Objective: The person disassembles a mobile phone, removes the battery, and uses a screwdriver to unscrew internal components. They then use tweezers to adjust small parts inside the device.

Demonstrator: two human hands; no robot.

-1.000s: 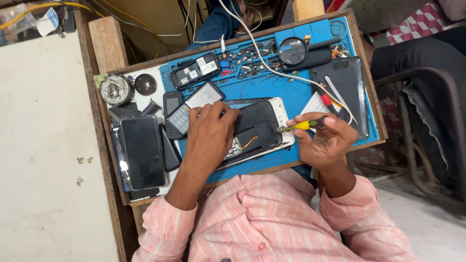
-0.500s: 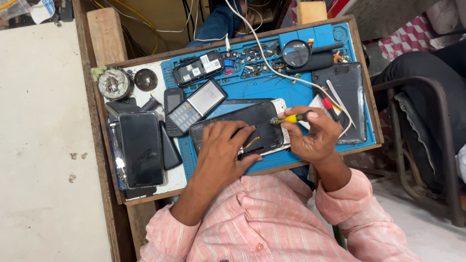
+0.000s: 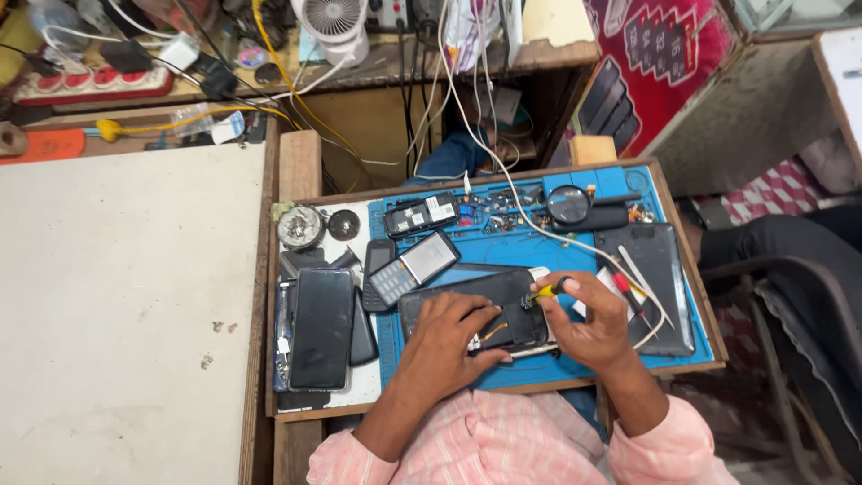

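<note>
Pressing flat with spread fingers, the left hand (image 3: 449, 346) has slid down onto the opened phone (image 3: 476, 310) on the blue mat (image 3: 503, 251), while the right hand (image 3: 588, 323), pinching the yellow screwdriver (image 3: 545, 290), has brought its tip to the phone's upper edge, so the screw work seems under way

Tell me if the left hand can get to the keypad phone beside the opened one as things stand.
Probably yes: the left hand rests on the opened phone, the keypad phone lies uncovered just up-left of it, and nothing stands between them.
</note>
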